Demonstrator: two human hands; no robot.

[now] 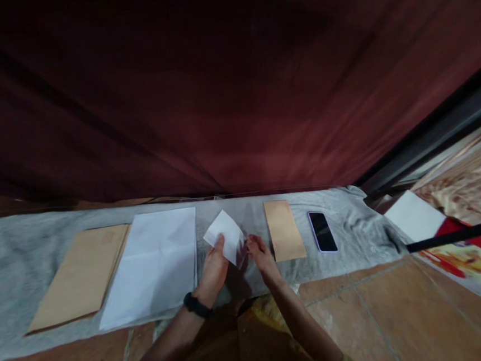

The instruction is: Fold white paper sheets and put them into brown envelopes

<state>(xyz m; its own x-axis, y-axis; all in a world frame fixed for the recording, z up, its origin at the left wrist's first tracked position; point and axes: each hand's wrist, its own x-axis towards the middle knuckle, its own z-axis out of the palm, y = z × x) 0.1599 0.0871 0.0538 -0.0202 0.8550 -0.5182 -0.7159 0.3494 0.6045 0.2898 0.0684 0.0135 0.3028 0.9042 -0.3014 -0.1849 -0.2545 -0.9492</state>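
A folded sheet of white paper (227, 230) is gripped by my left hand (215, 266), its thumb lying on top of the paper. My right hand (261, 253) is at the paper's right corner with the fingers curled in; whether they pinch the edge is too small to make out. To the left lies a stack of large white paper sheets (155, 266), beside a pile of large brown envelopes (80, 276). On the right, near my right hand, rests a smaller brown envelope (284, 230).
A phone (323, 231) lies right of the small envelope on the grey cloth (358, 226). Behind hangs a dark red curtain (235, 119). A dark metal bar (459, 234) and a red and yellow printed box (479, 261) stand at the right, above tiled floor (403, 312).
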